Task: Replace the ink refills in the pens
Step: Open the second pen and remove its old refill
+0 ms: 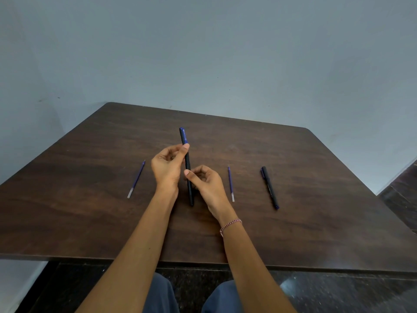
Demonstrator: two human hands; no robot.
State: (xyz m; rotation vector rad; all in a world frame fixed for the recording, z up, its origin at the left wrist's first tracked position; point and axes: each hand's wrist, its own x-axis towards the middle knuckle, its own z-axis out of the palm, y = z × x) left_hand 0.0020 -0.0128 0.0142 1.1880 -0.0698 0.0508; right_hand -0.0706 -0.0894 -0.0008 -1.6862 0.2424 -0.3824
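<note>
both hands (168, 164) grip a capped black-and-blue pen (188, 164).

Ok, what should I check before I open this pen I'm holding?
1. Grip: the left hand and right hand both hold the pen: ok.
2. Pen opened: not ok, it looks whole.
3. Refill ready: ok, the left refill and right refill lie on the table beside the hands.
4. Which refill is full: cannot tell.
5. The second pen lies flat, away from the edge: ok.
</note>
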